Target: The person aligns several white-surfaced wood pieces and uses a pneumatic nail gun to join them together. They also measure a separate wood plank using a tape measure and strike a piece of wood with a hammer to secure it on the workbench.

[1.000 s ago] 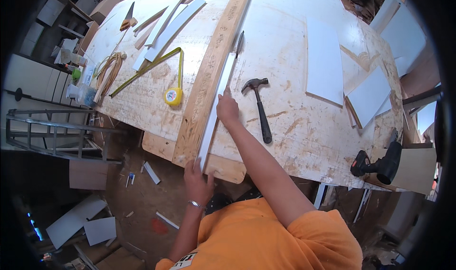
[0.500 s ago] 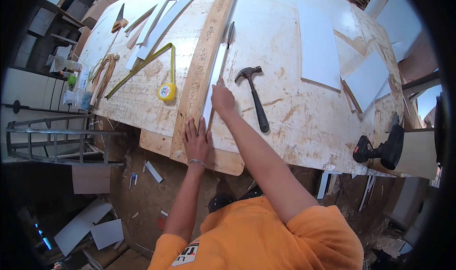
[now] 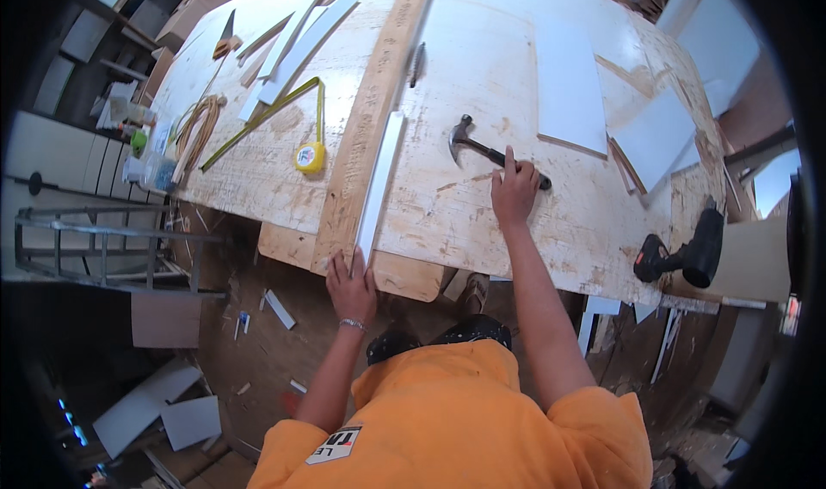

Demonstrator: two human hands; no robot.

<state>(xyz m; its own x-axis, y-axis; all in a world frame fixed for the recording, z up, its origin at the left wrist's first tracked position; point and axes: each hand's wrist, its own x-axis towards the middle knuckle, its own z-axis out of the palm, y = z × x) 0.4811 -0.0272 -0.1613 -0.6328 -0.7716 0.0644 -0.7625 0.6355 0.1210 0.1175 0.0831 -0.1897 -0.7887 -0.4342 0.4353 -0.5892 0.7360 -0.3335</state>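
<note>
The right hand was curled over the claw hammer, its head ahead and left of that hand. The left hand, fingers loosely spread, rested at the white strip's near end.

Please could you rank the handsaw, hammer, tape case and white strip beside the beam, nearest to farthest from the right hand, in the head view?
1. Hammer: under the right hand.
2. White strip: left.
3. Tape case: left, past the beam.
4. Handsaw: far upper left.
</note>
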